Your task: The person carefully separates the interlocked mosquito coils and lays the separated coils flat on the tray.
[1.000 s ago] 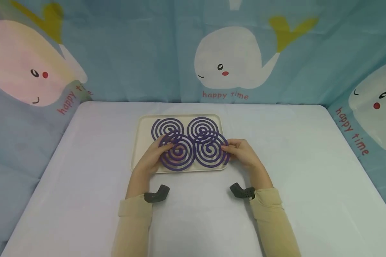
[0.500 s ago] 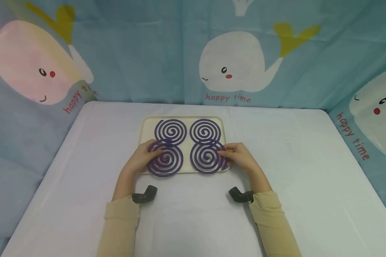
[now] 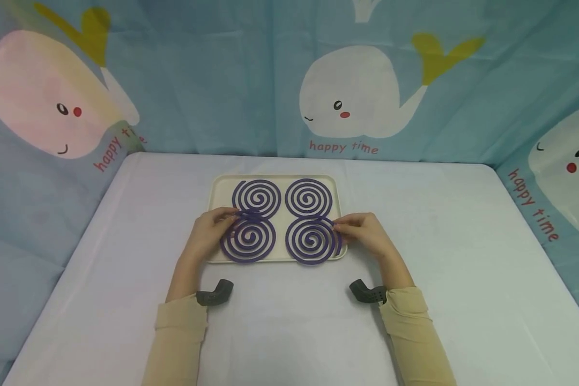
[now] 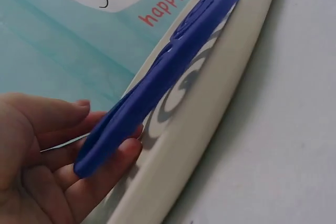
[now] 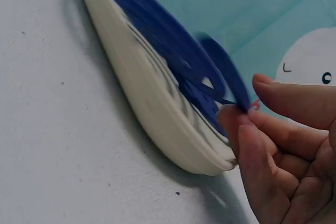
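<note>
Several purple mosquito coils, bluer in the wrist views, sit over a cream tray. My left hand (image 3: 208, 231) is at the near left coil (image 3: 247, 239). In the left wrist view that coil's raised edge (image 4: 100, 148) lies on the fingers, with the thumb lifted off it. My right hand (image 3: 365, 231) is at the near right coil (image 3: 312, 240). In the right wrist view the coil's outer end (image 5: 233, 77) touches the fingertips, the thumb standing apart. Both near coils slightly overlap the far left coil (image 3: 258, 198) and far right coil (image 3: 308, 198).
The cream tray (image 3: 216, 192) has a low raised rim and stands on a white-covered table (image 3: 289, 321). Behind the table hangs a blue curtain (image 3: 212, 80) with printed whales. Dark cameras (image 3: 216, 294) are strapped at both wrists.
The left hand and its coil moved left, away from the right coil. Both near coils came toward the front of the tray, and the thumbs drew back toward the coils' edges.
</note>
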Tool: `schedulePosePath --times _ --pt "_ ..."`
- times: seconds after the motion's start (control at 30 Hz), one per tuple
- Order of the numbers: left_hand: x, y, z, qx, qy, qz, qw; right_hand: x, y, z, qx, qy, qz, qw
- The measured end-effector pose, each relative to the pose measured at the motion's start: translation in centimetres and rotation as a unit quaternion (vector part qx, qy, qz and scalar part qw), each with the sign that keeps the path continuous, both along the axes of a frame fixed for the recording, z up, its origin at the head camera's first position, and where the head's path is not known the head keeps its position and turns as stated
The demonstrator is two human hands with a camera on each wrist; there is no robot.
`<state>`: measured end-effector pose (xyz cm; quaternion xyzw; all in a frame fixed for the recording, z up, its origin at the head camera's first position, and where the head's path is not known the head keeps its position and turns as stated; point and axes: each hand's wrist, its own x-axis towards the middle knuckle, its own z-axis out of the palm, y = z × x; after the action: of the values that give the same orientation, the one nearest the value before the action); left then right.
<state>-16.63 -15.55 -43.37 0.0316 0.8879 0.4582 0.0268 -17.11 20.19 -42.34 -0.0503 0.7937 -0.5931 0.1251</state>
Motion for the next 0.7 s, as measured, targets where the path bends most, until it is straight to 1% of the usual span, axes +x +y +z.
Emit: schedulePosePath --times 0.1,0.17,0.3,0.43,0.53,0.6,0.67,0.7 --pt "0.2 -0.3 -0.1 -0.013 0.012 -0.007 0.9998 0.2 0.0 0.1 0.005 -0.002 0.006 1.0" --pt "0.3 -0.5 -0.2 -0.017 0.018 -0.005 0.9997 0.2 0.0 0.0 0.002 0.002 0.004 1.0" --pt "0.5 -0.6 -0.1 -0.012 0.024 0.016 0.9995 0.0 0.1 -0.3 -0.005 0.011 -0.015 0.9998" --pt "0.7 -1.0 0.0 0.007 0.016 0.035 0.9992 -0.1 0.1 -0.6 -0.013 0.007 -0.012 0.9998" --pt "0.9 -1.3 -0.2 0.035 0.014 0.037 0.9986 -0.2 0.1 -1.0 -0.018 0.007 -0.009 0.9998" --pt "1.1 -1.5 -0.5 0.054 0.023 0.036 0.9976 -0.1 0.3 -1.2 -0.02 0.007 -0.012 0.9997" --pt "1.3 -1.8 -0.7 0.096 0.038 0.037 0.9939 -0.1 0.7 -1.3 -0.017 0.009 -0.017 0.9997" --pt "1.5 -1.9 -0.7 0.124 0.046 0.038 0.9906 -0.1 0.9 -1.3 -0.015 0.011 -0.02 0.9996"
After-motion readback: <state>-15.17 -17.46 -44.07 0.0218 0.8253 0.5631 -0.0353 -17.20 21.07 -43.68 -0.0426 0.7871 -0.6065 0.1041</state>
